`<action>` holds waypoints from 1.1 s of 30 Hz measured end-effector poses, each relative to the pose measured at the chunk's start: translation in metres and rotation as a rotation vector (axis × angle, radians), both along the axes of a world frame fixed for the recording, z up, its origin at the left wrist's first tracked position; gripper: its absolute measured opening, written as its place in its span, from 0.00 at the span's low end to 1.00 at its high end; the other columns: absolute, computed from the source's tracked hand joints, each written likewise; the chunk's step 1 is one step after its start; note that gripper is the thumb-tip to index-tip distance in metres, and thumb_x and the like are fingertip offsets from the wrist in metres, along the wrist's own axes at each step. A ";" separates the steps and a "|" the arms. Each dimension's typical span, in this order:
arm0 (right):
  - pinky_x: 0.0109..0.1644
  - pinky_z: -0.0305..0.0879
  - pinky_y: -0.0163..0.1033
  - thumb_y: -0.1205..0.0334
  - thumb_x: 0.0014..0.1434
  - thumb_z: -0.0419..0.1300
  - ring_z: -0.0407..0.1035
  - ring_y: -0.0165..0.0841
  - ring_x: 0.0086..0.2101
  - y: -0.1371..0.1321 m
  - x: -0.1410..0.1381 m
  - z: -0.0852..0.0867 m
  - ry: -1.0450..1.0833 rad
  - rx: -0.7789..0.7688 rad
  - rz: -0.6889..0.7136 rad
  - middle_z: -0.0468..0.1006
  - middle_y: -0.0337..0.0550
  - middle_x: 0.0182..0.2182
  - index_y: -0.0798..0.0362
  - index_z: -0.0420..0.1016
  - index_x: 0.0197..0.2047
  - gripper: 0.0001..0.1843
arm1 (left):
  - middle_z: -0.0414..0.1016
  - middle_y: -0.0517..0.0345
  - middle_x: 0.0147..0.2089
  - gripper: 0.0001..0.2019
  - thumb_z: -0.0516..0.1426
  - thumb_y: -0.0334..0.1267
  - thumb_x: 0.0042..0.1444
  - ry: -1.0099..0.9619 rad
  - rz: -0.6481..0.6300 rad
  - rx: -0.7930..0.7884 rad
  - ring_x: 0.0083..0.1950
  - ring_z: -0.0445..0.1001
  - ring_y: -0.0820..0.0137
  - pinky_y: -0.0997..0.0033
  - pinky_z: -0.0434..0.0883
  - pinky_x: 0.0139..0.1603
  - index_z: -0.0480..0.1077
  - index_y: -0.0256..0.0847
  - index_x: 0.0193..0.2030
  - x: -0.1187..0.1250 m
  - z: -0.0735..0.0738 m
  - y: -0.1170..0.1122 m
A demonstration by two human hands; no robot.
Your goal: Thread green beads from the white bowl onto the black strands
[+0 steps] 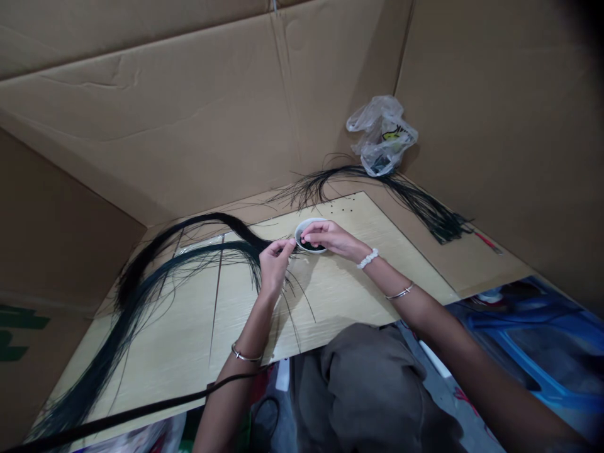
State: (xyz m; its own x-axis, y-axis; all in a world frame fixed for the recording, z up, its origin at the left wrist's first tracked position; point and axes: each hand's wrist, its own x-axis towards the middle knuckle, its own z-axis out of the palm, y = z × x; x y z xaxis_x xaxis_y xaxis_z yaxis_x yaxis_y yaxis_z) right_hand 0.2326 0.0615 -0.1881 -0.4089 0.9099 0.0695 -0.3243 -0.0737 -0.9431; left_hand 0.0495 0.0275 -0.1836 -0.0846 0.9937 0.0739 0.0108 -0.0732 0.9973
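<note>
Strands (241, 230), fine and dark, arched beside a round white bowl (306, 223)

Can't tell if the right hand (333, 238) is pinching anything: its fingertips dip into the bowl (304, 222) and hide some of the dark contents (311, 248), too tiny to identify anyway. Same for the black specks (343, 209) at the bowl's 1 o'clock. Left hand (275, 264) covers part of the black strands (226, 218), so no clue how many it's gripping, if any. Red thing (486, 240) at 3 o'clock: blurry. Blue plastic (523, 358) at 4, black strap (155, 401) at 8: both chopped by the edge.
</note>
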 end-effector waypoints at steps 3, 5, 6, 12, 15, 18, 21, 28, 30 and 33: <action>0.29 0.59 0.30 0.60 0.46 0.74 0.63 0.22 0.26 -0.001 -0.001 0.002 -0.006 -0.003 -0.010 0.80 0.43 0.32 0.59 0.81 0.36 0.15 | 0.75 0.57 0.27 0.17 0.67 0.50 0.47 -0.001 -0.005 -0.003 0.30 0.70 0.72 0.75 0.63 0.29 0.79 0.35 0.34 0.000 0.000 0.000; 0.30 0.59 0.30 0.60 0.46 0.74 0.64 0.23 0.26 -0.001 -0.002 0.003 -0.013 0.009 -0.014 0.80 0.44 0.32 0.59 0.81 0.36 0.15 | 0.76 0.56 0.29 0.17 0.67 0.49 0.48 -0.001 -0.012 0.005 0.31 0.70 0.72 0.75 0.63 0.30 0.79 0.35 0.34 -0.001 -0.001 0.000; 0.30 0.59 0.30 0.60 0.46 0.73 0.64 0.23 0.26 -0.001 -0.003 0.002 -0.019 0.021 -0.015 0.80 0.43 0.31 0.59 0.81 0.36 0.15 | 0.77 0.55 0.30 0.16 0.67 0.49 0.48 0.002 -0.016 0.012 0.31 0.70 0.72 0.75 0.64 0.30 0.79 0.35 0.35 -0.001 -0.001 0.000; 0.36 0.62 0.31 0.58 0.49 0.72 0.70 0.26 0.32 0.000 -0.004 -0.005 -0.084 0.127 0.006 0.80 0.42 0.33 0.58 0.80 0.37 0.14 | 0.80 0.53 0.35 0.14 0.67 0.46 0.50 0.032 -0.037 0.057 0.35 0.73 0.71 0.73 0.68 0.39 0.79 0.35 0.35 0.001 -0.003 0.000; 0.37 0.63 0.31 0.56 0.51 0.71 0.70 0.27 0.34 0.001 -0.005 -0.009 -0.124 0.157 -0.003 0.79 0.43 0.35 0.57 0.80 0.41 0.17 | 0.80 0.53 0.35 0.14 0.67 0.45 0.50 0.040 -0.038 0.063 0.36 0.73 0.71 0.73 0.68 0.40 0.79 0.35 0.35 0.001 -0.004 -0.001; 0.33 0.60 0.32 0.55 0.53 0.69 0.66 0.25 0.29 0.001 -0.005 -0.007 -0.167 0.177 -0.060 0.78 0.42 0.33 0.57 0.79 0.42 0.17 | 0.79 0.55 0.34 0.15 0.66 0.47 0.51 0.052 -0.008 0.041 0.33 0.72 0.72 0.74 0.66 0.35 0.79 0.35 0.35 0.000 -0.004 0.000; 0.31 0.57 0.32 0.54 0.56 0.66 0.63 0.24 0.27 -0.002 -0.005 -0.002 -0.222 0.204 -0.075 0.77 0.42 0.31 0.57 0.79 0.36 0.13 | 0.78 0.55 0.33 0.15 0.66 0.48 0.50 0.054 0.008 0.033 0.32 0.71 0.72 0.75 0.64 0.31 0.78 0.36 0.35 -0.001 -0.005 0.001; 0.32 0.56 0.32 0.54 0.56 0.65 0.64 0.26 0.29 -0.011 -0.007 0.010 -0.296 0.227 -0.067 0.76 0.41 0.29 0.58 0.77 0.32 0.13 | 0.77 0.55 0.32 0.18 0.66 0.50 0.48 0.060 0.003 0.013 0.31 0.70 0.72 0.75 0.63 0.30 0.76 0.37 0.36 0.002 -0.007 0.003; 0.32 0.56 0.32 0.54 0.57 0.65 0.65 0.26 0.29 -0.010 -0.007 0.010 -0.302 0.237 -0.073 0.76 0.42 0.29 0.58 0.77 0.31 0.14 | 0.76 0.56 0.31 0.17 0.66 0.50 0.47 0.057 -0.003 0.005 0.29 0.68 0.74 0.75 0.62 0.30 0.75 0.37 0.35 0.002 -0.006 0.003; 0.32 0.56 0.32 0.54 0.56 0.65 0.65 0.26 0.30 -0.007 -0.006 0.006 -0.298 0.255 -0.101 0.76 0.42 0.29 0.58 0.77 0.30 0.14 | 0.71 0.60 0.29 0.14 0.64 0.46 0.48 0.010 -0.032 -0.028 0.24 0.61 0.77 0.76 0.57 0.25 0.74 0.38 0.37 0.002 -0.005 0.001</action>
State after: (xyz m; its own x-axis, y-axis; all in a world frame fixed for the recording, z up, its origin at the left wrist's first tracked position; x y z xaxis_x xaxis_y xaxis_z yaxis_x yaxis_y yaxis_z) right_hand 0.2262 0.0541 -0.1818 -0.3543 0.9155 0.1905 -0.0273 0.1935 -0.9807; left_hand 0.0512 0.0287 -0.1881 -0.0522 0.9975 0.0468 0.0190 -0.0459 0.9988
